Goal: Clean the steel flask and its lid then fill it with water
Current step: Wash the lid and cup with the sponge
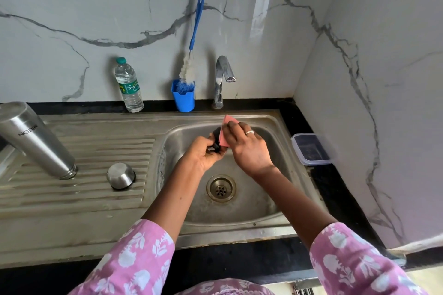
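Pink flowered sleeves (134, 258) frame the near edge, both forearms reaching out over the sink (239, 235), past its drain (221, 188). Above the far half of the basin the left hand (203, 153) curls its fingers and thumb round a small dark stopper (217, 137), which looks like the inner part of the lid, though most of it is hidden in the grip. Just right of it, the right hand (247, 148) pinches a pink pad (225, 134) with bent fingers and lays it against the stopper's right side. The step in hand appears to be scrubbing the lid. The next move probably calls for turning the stopper in the left hand so the pad reaches all round it, then rinsing it. To the left, on the ribbed draining board (96, 199), the steel cap (121, 176) sits dome up, well apart from both hands. Farther left the flask (36, 139) leans mouth down on the same board, out of reach unless an arm moves over. A clear plastic box (311, 148) rests on the counter right of the basin. Along the far wall stand a water bottle (128, 86), a blue cup (183, 98) holding a long brush (195, 31), and the tap (223, 79), from which no water can be seen running. Filling is not yet begun.
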